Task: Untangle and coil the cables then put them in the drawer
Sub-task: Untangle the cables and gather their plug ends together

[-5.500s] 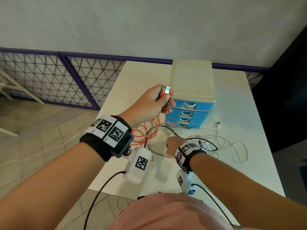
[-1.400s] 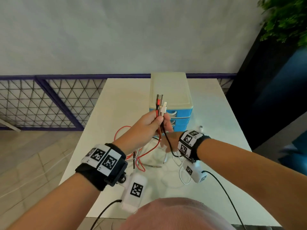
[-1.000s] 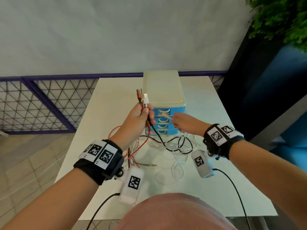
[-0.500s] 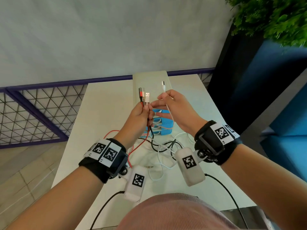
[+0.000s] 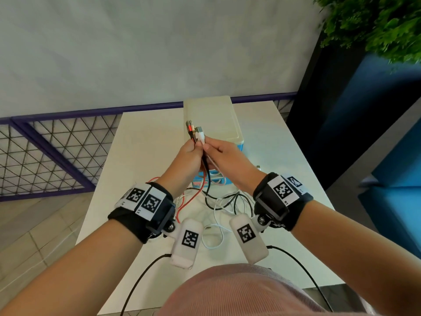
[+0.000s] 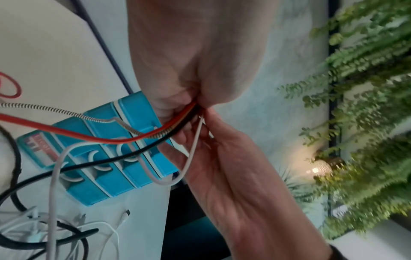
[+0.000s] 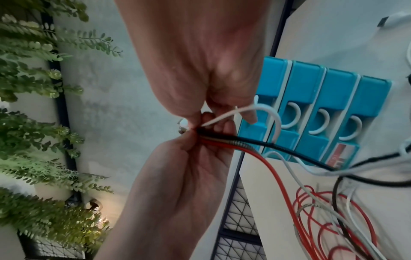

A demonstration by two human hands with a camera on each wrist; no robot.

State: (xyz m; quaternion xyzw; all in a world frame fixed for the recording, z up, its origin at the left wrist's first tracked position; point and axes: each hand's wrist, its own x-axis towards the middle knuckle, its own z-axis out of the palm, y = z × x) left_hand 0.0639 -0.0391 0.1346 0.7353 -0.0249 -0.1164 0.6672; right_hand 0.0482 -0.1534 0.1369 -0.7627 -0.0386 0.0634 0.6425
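Note:
My left hand (image 5: 196,148) is raised above the table and grips a bunch of cable ends, with their plugs (image 5: 193,131) sticking up. The red cable (image 6: 89,138), black cable (image 6: 111,159) and braided cable (image 6: 66,111) run out of its fist. My right hand (image 5: 209,148) pinches a white cable (image 7: 244,111) right against that bunch, and the two hands touch. The rest of the cables lie in a tangle (image 5: 218,201) on the white table (image 5: 141,137). Behind the hands stands the blue drawer unit (image 5: 211,117) with all its drawers (image 7: 311,88) closed.
A purple-framed wire mesh fence (image 5: 45,151) runs along the table's left and far side. On the right are a dark panel, blue furniture (image 5: 398,156) and a green plant (image 5: 376,23). A loose white plug (image 6: 125,215) lies on the table beside the drawer unit.
My right hand reached down by the drawers, took a white cable end, lifted it and brought it against the bunch in my left hand. The left hand kept its grip.

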